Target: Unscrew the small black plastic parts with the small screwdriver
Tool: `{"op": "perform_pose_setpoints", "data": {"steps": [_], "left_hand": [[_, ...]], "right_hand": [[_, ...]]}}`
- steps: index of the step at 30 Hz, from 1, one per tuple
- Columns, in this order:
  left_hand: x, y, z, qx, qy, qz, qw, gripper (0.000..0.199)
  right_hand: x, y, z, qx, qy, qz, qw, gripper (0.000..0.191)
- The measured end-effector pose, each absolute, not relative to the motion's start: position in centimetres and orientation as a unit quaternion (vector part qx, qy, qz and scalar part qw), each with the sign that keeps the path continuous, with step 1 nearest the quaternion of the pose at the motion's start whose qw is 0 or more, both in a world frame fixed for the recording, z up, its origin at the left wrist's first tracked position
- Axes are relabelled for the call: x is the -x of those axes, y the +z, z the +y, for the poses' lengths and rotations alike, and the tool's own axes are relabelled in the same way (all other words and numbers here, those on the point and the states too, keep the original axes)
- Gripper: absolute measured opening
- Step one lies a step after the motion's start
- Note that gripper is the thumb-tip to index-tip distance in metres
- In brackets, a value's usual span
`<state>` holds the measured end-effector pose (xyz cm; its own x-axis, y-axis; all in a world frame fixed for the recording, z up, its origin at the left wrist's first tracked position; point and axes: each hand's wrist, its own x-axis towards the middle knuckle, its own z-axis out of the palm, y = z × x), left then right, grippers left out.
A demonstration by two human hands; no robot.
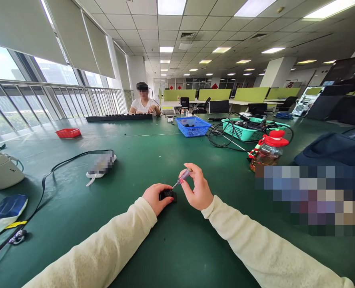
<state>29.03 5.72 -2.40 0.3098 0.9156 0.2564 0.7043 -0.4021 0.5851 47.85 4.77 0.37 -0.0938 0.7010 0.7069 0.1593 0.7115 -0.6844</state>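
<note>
On the green tabletop, a small black block-like part [168,195] lies between the thumb and fingers of my left hand [157,197], which is closed on it. My right hand [196,187] pinches a screwdriver [184,175] by its clear, purplish handle. The screwdriver slants down to the left, and its tip meets the top of the black part or hovers just over it; I cannot tell which. The part's details are too small to make out.
Ahead stand a blue basket [193,127], a green basket [246,131] of cables, and a red tray [68,133]. A red-lidded jar [269,151] is at right. A lanyard [47,180] and white pot [2,170] lie left. Someone [143,102] sits at the far end.
</note>
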Motion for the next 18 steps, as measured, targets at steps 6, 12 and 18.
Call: {"op": "perform_pose_setpoints", "data": {"steps": [6,12,18], "left_hand": [[-29.0,-2.1,5.7,-0.786,0.274,0.523,0.183,0.033],[-29.1,-1.7,5.6,-0.786,0.253,0.534,0.181,0.034],[-29.3,-1.5,5.5,-0.78,0.241,0.548,0.182,0.034]], "right_hand": [[-47.9,0.3,5.0,0.316,0.189,-0.723,0.585,0.042],[-47.8,0.2,6.0,0.341,0.189,-0.725,0.568,0.045],[-48.0,0.0,7.2,0.376,0.296,-0.665,0.573,0.049]]}}
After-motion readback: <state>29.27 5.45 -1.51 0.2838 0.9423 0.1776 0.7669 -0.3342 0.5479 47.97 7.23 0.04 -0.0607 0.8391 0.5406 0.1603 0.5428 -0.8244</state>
